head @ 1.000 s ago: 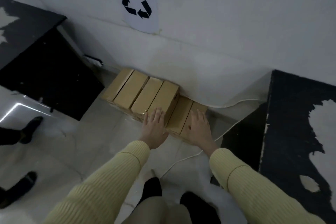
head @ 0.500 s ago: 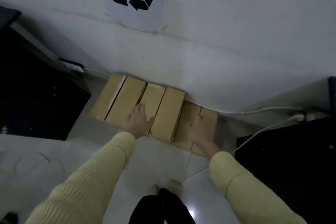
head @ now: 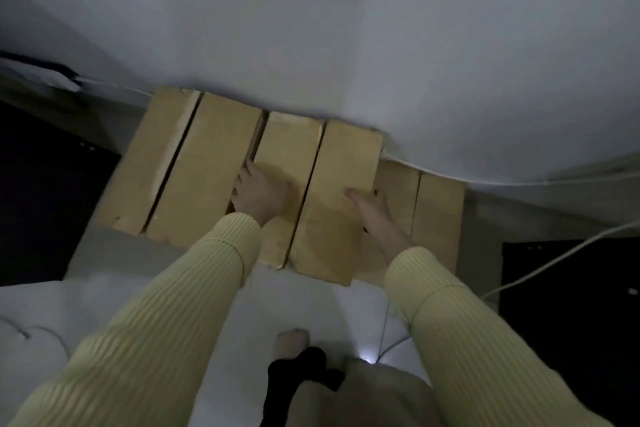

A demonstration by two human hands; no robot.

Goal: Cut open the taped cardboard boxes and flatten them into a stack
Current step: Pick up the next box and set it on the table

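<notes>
Both grips have shifted since a moment ago. Our right grip [head: 375, 211] has left the lower right cardboard [head: 438, 215] for the right edge of the middle cardboard [head: 339, 163], clamped there with the thumb on top and the fingers hidden past the edge. Nearest us, our yellow sleeves [head: 194, 288] reach over the pale floor [head: 304, 302]. Our left grip [head: 259, 192] curls its fingers into the gap at that cardboard's left edge, clamped on it too. The middle cardboard overlaps the right cardboard and lies just beside the left cardboard [head: 187, 163] — all flat on the floor, touching the white wall [head: 346, 28].
</notes>
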